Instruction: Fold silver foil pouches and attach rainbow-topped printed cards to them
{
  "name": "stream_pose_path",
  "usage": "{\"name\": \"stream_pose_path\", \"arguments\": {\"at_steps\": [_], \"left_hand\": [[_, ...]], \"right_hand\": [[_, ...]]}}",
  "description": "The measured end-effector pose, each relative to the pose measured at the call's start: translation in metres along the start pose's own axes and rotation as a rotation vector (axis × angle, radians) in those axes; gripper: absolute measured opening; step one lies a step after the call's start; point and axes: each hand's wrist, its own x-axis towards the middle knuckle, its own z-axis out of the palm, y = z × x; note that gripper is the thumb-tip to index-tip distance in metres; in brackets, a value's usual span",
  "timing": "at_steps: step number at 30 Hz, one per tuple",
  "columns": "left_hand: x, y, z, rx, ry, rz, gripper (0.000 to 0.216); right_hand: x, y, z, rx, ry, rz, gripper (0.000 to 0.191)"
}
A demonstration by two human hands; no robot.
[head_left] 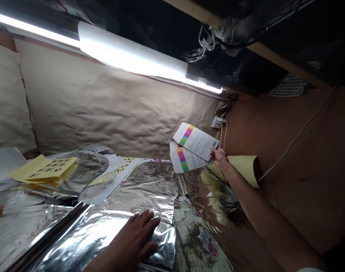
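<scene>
The right hand [219, 156] pinches two printed card packets [200, 142] (they look light and bendy) by their ends, probably a good spot; the left hand [137, 234] rests loose.

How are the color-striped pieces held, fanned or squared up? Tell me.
Fanned: the right hand grips the color-striped pieces at one end; their far ends splay.

Two printed cards [200, 142] (visible ones), two hands [137, 234], one yellow roll [243, 166]
</scene>
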Motion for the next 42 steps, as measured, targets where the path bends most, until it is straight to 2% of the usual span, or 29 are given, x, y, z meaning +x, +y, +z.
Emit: {"name": "stream_pose_path", "arguments": {"at_steps": [3, 6, 8, 11, 13, 16, 18, 20, 21, 22, 23, 24, 25, 26, 28, 30, 31, 33, 36, 42], "left_hand": [[0.001, 0.003, -0.002, -0.011, -0.046, -0.035, 0.055], [0.000, 0.001, 0.001, -0.018, -0.113, -0.039, 0.056], [0.000, -0.002, 0.005, -0.028, -0.046, -0.038, 0.057], [0.006, -0.004, 0.003, -0.077, 0.174, -0.093, 0.066], [0.011, -0.003, -0.009, -0.139, 0.349, -0.210, 0.069], [0.016, 0.000, -0.036, -0.248, 0.561, -0.380, 0.082], [0.017, 0.002, -0.050, -0.351, 0.593, -0.412, 0.089], [0.017, 0.002, -0.058, -0.519, 0.562, -0.436, 0.073], [0.017, 0.001, -0.059, -0.630, 0.562, -0.466, 0.059], [0.017, 0.000, -0.060, -0.767, 0.590, -0.505, 0.048], [0.017, -0.002, -0.061, -0.928, 0.652, -0.544, 0.042], [0.017, -0.005, -0.062, -1.107, 0.741, -0.573, 0.038], [0.018, -0.008, -0.064, -1.293, 0.842, -0.587, 0.035], [0.018, -0.011, -0.066, -1.465, 0.930, -0.586, 0.033], [0.019, -0.015, -0.073, -1.689, 1.041, -0.584, 0.031], [0.020, -0.016, -0.078, -1.779, 1.040, -0.581, 0.028], [0.020, -0.015, -0.079, -1.808, 1.013, -0.559, 0.028], [0.021, -0.012, -0.077, -1.872, 0.952, -0.484, 0.030], [0.022, -0.006, -0.067, -1.904, 0.903, -0.457, 0.037], [0.021, -0.007, -0.054, -1.753, 0.833, -0.510, 0.036]], "right_hand": [[-0.009, 0.007, 0.023, -0.064, -0.086, 0.056, 0.031], [-0.017, 0.005, 0.044, -0.109, -0.130, 0.039, 0.031], [-0.024, -0.005, 0.054, -0.136, -0.170, -0.015, 0.028], [-0.043, -0.029, 0.064, -0.181, -0.300, -0.147, 0.022], [-0.066, -0.044, 0.072, -0.220, -0.461, -0.236, 0.022], [-0.120, -0.061, 0.088, -0.284, -0.760, -0.299, 0.029], [-0.165, -0.068, 0.101, -0.333, -0.983, -0.347, 0.030], [-0.211, -0.072, 0.113, -0.372, -1.251, -0.540, 0.025], [-0.231, -0.073, 0.118, -0.341, -1.308, -0.658, 0.022], [-0.248, -0.072, 0.121, -0.293, -1.296, -0.760, 0.024], [-0.260, -0.069, 0.123, -0.221, -1.225, -0.818, 0.031], [-0.269, -0.063, 0.124, -0.137, -1.107, -0.819, 0.037], [-0.274, -0.054, 0.124, -0.050, -0.975, -0.754, 0.039], [-0.275, -0.043, 0.124, 0.037, -0.860, -0.626, 0.037], [-0.273, -0.016, 0.123, 0.187, -0.746, -0.253, 0.033], [-0.271, 0.011, 0.123, 0.296, -0.756, 0.122, 0.041], [-0.271, 0.023, 0.124, 0.335, -0.774, 0.264, 0.047], [-0.272, 0.041, 0.127, 0.401, -0.781, 0.414, 0.051], [-0.273, 0.052, 0.130, 0.455, -0.778, 0.423, 0.047], [-0.268, 0.047, 0.128, 0.452, -0.743, 0.337, 0.042]]}}
